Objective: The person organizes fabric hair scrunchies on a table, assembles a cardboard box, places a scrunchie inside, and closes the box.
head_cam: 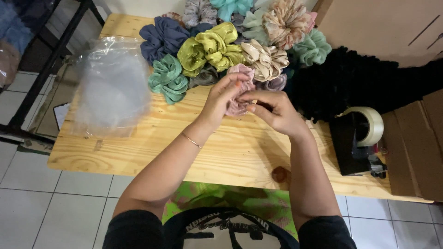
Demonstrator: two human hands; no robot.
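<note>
A pale pink scrunchie (241, 88) is held between both hands above the wooden table (152, 147). My left hand (222, 97) grips its left side, a thin bracelet on that wrist. My right hand (272, 110) pinches its right edge with fingertips. Just behind them lies a pile of several scrunchies: yellow-green (214, 48), teal green (167, 77), navy (162, 38), beige (264, 59), mint (313, 47).
A stack of clear plastic bags (110, 85) lies at the table's left end. A black tape dispenser with a tape roll (357, 138) stands at the right, beside cardboard boxes (417, 147). Black fuzzy fabric (355, 78) lies at the back right. Tiled floor lies below.
</note>
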